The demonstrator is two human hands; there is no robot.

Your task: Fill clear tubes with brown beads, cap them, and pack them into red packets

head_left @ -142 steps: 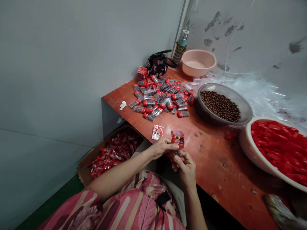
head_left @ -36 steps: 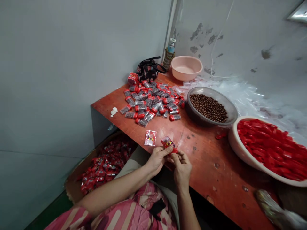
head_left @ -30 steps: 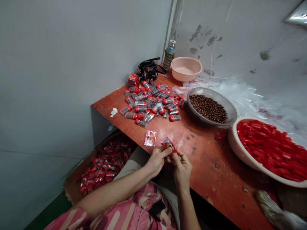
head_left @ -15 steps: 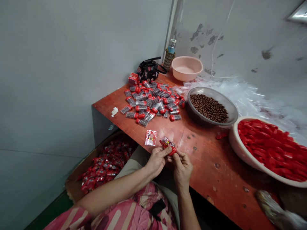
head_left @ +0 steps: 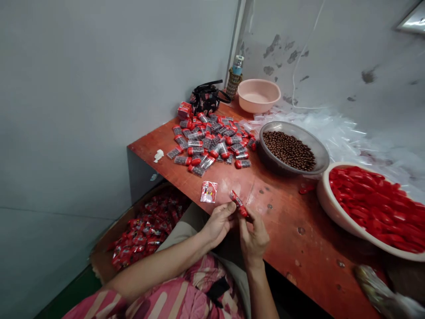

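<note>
The right hand (head_left: 255,241) is pinching a slim red foil packet (head_left: 238,203), tilted between its fingertips, while the half-curled, seemingly empty left hand (head_left: 219,225) is hovering just beside it, above a worn orange-red wooden tabletop (head_left: 292,230) and near a flat red-and-white sachet (head_left: 209,192).

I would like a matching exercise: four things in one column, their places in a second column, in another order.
Things:
1. red foil sachet
2. pale pink plastic basin
3. round grey metal bowl of brown beads
4. brown cardboard box of red sachets

Places:
A. far end of the orange-red wooden table
B. below the table's near edge
C. in the right hand
D. beside the clear red-capped tubes

Pairs: 1C, 2A, 3D, 4B
</note>
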